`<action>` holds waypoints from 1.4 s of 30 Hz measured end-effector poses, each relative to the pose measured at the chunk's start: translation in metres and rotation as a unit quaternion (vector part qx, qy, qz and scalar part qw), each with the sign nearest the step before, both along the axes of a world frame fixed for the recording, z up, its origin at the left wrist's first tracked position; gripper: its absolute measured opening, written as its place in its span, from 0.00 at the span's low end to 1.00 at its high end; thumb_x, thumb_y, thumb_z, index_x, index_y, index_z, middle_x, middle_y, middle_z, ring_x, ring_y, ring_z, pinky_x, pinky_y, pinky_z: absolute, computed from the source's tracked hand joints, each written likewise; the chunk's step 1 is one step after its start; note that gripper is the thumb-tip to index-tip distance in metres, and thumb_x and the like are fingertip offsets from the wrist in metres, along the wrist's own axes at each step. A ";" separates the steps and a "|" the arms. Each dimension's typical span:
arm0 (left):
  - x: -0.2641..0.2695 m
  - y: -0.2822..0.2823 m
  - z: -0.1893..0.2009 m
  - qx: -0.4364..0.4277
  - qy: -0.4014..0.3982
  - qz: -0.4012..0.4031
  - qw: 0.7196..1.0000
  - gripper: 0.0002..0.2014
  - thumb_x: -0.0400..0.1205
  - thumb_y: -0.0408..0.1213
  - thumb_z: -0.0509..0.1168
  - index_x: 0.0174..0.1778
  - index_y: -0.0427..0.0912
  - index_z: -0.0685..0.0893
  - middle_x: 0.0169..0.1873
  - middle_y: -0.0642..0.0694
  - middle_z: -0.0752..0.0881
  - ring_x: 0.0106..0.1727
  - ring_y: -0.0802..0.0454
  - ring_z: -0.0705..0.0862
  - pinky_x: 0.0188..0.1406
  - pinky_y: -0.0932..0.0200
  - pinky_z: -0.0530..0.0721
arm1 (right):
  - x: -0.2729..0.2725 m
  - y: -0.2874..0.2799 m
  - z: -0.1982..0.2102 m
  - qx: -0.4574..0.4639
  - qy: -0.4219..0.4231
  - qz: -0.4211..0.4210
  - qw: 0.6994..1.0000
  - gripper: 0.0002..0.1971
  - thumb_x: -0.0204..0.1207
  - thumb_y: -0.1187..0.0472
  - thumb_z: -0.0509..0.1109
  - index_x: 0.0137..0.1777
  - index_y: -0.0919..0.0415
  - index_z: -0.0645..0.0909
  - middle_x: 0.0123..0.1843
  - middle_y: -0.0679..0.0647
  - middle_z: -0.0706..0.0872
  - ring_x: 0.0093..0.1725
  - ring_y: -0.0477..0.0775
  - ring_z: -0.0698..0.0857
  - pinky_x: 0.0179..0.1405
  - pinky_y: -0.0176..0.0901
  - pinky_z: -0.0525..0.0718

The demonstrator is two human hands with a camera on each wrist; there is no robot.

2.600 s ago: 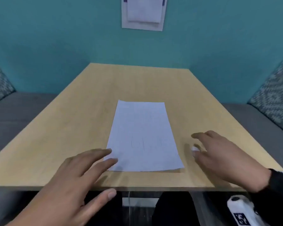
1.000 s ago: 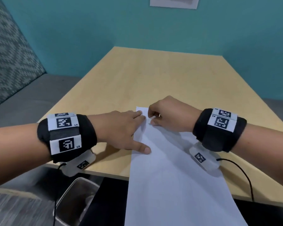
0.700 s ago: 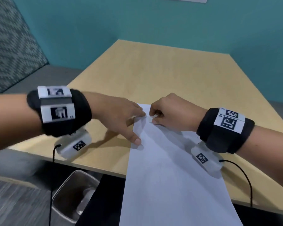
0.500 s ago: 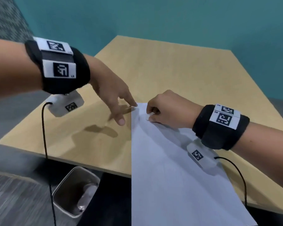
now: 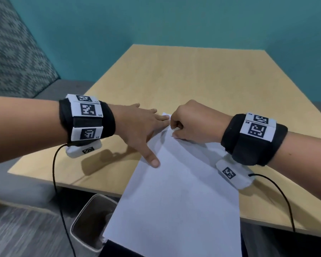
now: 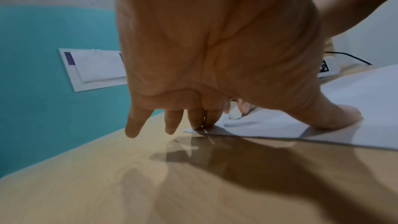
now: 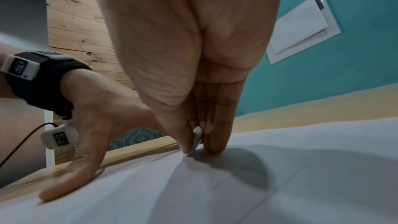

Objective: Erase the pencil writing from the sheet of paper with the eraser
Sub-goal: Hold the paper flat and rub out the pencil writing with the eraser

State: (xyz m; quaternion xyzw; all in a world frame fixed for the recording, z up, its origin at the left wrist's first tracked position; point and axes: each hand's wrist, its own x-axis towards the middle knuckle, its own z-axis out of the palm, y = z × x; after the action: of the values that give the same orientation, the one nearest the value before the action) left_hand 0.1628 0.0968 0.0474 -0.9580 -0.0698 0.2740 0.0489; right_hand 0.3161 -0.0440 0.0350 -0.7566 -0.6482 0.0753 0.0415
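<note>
Head view shows both hands at the far corner of the sheet of paper, which lies on the bench and overhangs its near edge. Left hand is spread flat, thumb and fingertips pressing the paper's left edge. Right hand is curled, thumb and fingers pinching the small white eraser, its tip down on the paper

You get black-and-white square code markers on both wristbands and the wrist camera housings; small lettering beside them is too blurred to read. Wall notice: text unreadable.
</note>
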 end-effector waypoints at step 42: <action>-0.010 0.002 -0.005 -0.001 -0.014 0.024 1.000 0.74 0.59 0.94 0.54 0.94 0.53 0.38 0.94 0.55 0.47 0.94 0.44 0.48 0.90 0.27 0.41 | -0.004 -0.030 0.032 0.005 0.045 -0.107 0.993 0.10 0.79 0.50 0.80 0.56 0.51 0.89 0.40 0.43 0.93 0.41 0.40 0.88 0.43 0.40 0.84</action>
State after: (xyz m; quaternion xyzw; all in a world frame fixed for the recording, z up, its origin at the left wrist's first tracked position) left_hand 0.1530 0.0983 0.0426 -0.9598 -0.0932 0.2615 0.0405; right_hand 0.3118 -0.0739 0.0675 -0.8170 -0.5618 0.1010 0.0820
